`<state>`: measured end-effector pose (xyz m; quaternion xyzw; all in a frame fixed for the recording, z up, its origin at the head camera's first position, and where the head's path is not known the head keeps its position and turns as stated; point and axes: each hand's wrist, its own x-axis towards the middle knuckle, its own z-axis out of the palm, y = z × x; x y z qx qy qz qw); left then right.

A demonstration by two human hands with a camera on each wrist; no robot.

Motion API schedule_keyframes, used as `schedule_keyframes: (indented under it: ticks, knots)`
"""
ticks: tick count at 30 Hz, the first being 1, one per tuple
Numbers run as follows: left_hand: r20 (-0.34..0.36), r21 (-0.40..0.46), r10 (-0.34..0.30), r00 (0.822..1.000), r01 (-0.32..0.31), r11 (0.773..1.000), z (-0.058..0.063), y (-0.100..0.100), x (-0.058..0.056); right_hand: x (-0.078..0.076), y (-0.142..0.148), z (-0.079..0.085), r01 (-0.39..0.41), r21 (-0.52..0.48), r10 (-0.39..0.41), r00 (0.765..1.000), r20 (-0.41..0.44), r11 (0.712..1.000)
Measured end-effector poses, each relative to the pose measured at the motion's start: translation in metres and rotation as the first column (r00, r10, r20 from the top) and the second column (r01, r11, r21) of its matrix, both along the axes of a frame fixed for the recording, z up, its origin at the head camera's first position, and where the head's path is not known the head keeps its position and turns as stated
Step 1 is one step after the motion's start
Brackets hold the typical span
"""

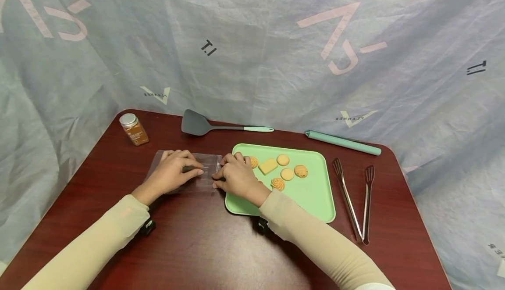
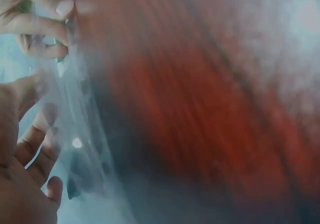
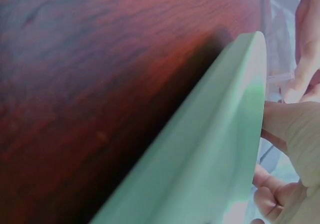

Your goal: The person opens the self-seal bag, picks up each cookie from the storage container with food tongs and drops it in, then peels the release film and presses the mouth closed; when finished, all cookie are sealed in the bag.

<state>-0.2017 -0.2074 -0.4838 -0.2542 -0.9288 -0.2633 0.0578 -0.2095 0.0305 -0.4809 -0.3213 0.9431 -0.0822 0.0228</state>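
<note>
A clear plastic zip bag (image 1: 205, 185) lies flat on the table, left of a light green tray (image 1: 311, 200). My left hand (image 1: 172, 173) rests on the bag, its thumb and fingers spread apart in the left wrist view. At the bag's zip edge, by the tray's left rim, my right hand (image 1: 240, 177) pinches the plastic between thumb and fingers. Several cookies lie on the tray: round ones (image 1: 282, 159), a rectangular one (image 1: 268, 166) and swirled ones (image 1: 278, 184). The right hand and forearm hide part of the tray.
A spice jar (image 1: 135, 130) with a silver lid stands at the back left. Along the back edge lie a grey spatula (image 1: 195, 124) with a mint handle and a mint-green rod (image 1: 343, 142). Spread metal tongs (image 1: 364, 211) lie right of the tray.
</note>
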Motion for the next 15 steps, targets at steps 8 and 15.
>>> schedule_keyframes:
  ticks: [8,15]
  knots:
    - [0.049,0.072,-0.048,0.998,0.045,0.996,0.002,-0.011,-0.006,0.001,0.001,0.003,0.001,-0.008,-0.001,1.000,0.004,1.000]
    - [0.123,0.126,-0.068,0.990,0.052,0.991,0.010,-0.016,-0.005,0.000,0.001,0.001,0.002,-0.005,-0.002,1.000,-0.001,1.000]
